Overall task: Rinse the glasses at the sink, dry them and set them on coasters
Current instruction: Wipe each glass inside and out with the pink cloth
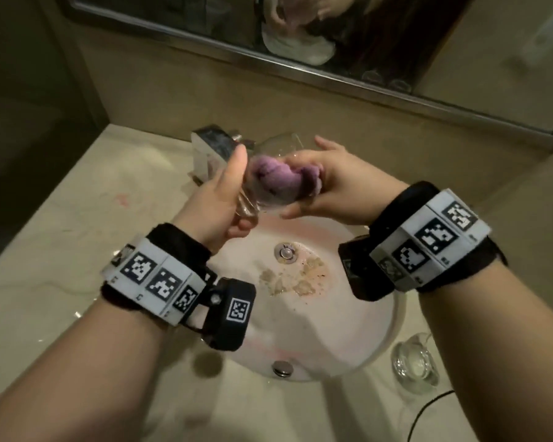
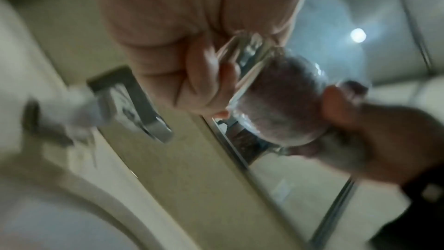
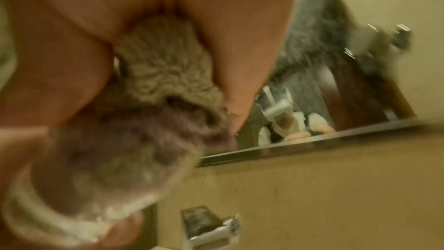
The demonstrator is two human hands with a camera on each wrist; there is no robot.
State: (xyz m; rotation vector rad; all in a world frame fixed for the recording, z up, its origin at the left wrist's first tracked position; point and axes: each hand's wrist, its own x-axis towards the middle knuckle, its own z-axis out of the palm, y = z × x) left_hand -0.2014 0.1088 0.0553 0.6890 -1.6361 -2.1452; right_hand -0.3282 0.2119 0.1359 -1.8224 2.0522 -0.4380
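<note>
Over the sink (image 1: 377, 317) my left hand (image 1: 233, 186) grips a clear glass (image 1: 253, 204) by its thick base, with the glass tilted on its side. A purple cloth (image 1: 278, 180) is stuffed into its mouth. My right hand (image 1: 326, 186) holds the cloth's outer end, fingers curled round it. In the left wrist view the fingers (image 2: 204, 86) wrap the glass base (image 2: 247, 58), and the cloth (image 2: 281, 102) fills the bowl. The right wrist view shows the cloth (image 3: 163, 67) bunched in the right hand (image 3: 228, 35) and running into the blurred glass (image 3: 72, 187). No coaster is in view.
A chrome faucet (image 1: 211, 148) stands just behind the hands. A second clear glass (image 1: 412, 362) sits on the counter right of the basin, beside a black cable (image 1: 428, 406). The basin holds brown residue round the drain (image 1: 286, 252). A mirror (image 1: 332, 43) runs along the back wall.
</note>
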